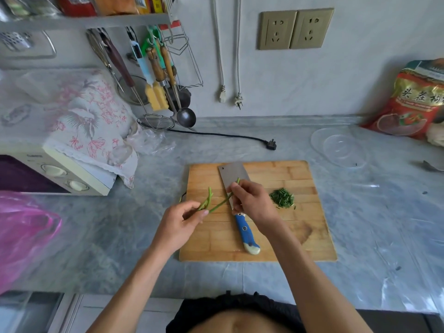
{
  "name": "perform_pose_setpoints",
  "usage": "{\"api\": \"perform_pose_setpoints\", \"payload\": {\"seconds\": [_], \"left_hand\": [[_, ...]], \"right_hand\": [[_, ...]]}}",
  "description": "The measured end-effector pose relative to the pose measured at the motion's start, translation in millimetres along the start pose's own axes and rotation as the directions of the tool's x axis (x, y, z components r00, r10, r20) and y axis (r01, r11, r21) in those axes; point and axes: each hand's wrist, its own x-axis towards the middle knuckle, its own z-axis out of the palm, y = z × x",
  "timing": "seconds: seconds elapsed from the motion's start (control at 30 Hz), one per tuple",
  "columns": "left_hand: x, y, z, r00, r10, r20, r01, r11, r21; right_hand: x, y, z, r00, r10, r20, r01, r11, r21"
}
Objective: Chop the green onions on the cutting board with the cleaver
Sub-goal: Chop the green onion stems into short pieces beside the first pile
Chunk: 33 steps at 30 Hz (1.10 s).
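Both hands hold the uncut green onions (217, 205) just above the cutting board (310, 227). The left hand (182, 222) pinches the stalks' near ends between thumb and curled fingers at the board's left edge. The right hand (252, 200) pinches one stalk higher up with its fingertips, over the cleaver (236, 200), which lies flat on the board, blue handle toward the person. A small pile of chopped onion (281, 198) sits on the board just right of that hand. The board rests on the grey counter (372, 236).
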Motion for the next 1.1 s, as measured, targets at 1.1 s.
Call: {"api": "perform_pose_setpoints", "payload": {"seconds": [1.1], "left_hand": [[13,35,17,0.935,0.297,-0.194,-0.251,0.941,0.227]], "right_hand": [[-6,10,-1,0.979,-0.082,-0.185,0.074,0.996,-0.051]]}}
